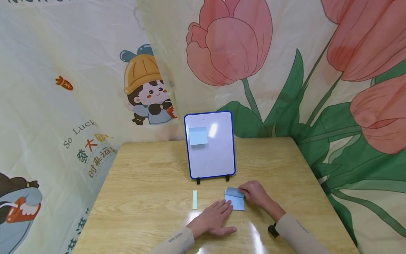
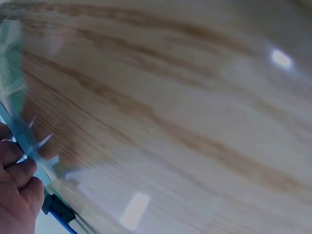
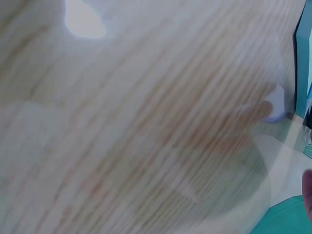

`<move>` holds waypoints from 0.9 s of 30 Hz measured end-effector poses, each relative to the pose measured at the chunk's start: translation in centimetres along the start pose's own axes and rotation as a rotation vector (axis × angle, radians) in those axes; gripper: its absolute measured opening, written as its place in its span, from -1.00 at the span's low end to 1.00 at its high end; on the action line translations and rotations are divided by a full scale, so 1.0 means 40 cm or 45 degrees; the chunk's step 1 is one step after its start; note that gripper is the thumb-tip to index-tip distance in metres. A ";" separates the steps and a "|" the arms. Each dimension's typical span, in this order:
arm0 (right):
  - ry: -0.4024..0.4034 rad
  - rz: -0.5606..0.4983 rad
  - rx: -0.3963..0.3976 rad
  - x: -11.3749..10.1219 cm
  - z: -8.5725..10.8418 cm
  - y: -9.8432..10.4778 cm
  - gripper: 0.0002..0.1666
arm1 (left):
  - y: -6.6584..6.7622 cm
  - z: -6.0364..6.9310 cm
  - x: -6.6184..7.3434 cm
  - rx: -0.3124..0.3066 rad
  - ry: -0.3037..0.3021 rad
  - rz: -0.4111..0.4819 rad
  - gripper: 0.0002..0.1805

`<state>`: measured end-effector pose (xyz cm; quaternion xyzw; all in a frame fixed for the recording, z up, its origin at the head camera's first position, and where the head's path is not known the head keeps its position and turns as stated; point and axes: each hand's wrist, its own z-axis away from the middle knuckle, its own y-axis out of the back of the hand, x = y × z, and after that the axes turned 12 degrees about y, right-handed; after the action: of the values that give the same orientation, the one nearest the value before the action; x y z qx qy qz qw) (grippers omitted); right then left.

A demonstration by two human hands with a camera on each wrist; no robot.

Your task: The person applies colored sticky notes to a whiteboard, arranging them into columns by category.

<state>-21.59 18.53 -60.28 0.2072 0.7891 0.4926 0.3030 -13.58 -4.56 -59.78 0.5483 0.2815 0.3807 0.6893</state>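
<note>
A blue sticky note pad (image 1: pixel 237 204) lies on the table in the head view. My left hand (image 1: pixel 217 218) rests with fairly straight fingers at the pad's lower left corner. At the upper right corner, my right hand (image 1: pixel 254 193) pinches the top sheet (image 1: pixel 234 192), whose upper part is lifted and bent over the pad. In the left wrist view, the fingers (image 2: pixel 22 175) of the left hand lie against the blue pad's edge (image 2: pixel 19 136). Only a fingertip (image 3: pixel 307 190) shows at the right border of the right wrist view.
A small whiteboard (image 1: pixel 215 155) with a blue frame stands on black feet behind the pad. One light blue sticky note (image 1: pixel 198 136) is stuck on its upper left. A pale green strip (image 1: pixel 195 200) lies left of the pad on the wooden table (image 1: pixel 142 183). Printed cloth hangs behind.
</note>
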 end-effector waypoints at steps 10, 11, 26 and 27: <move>0.008 0.081 0.027 0.021 -0.019 -0.010 -0.93 | -0.008 0.002 0.003 0.032 -0.001 -0.005 -0.02; 0.017 0.086 0.035 0.023 -0.021 -0.011 -0.93 | -0.008 0.002 0.003 0.037 0.002 -0.016 -0.02; -0.203 -0.026 -0.019 0.034 -0.035 -0.016 -0.89 | -0.008 0.002 0.005 0.006 0.010 0.029 0.03; -0.235 -0.051 -0.029 0.036 -0.037 -0.015 -0.88 | -0.007 0.000 0.004 0.005 0.010 0.033 0.03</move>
<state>-23.66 18.19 -60.73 0.2326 0.7561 0.4741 0.3864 -13.42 -4.48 -60.03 0.5517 0.2778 0.3911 0.6823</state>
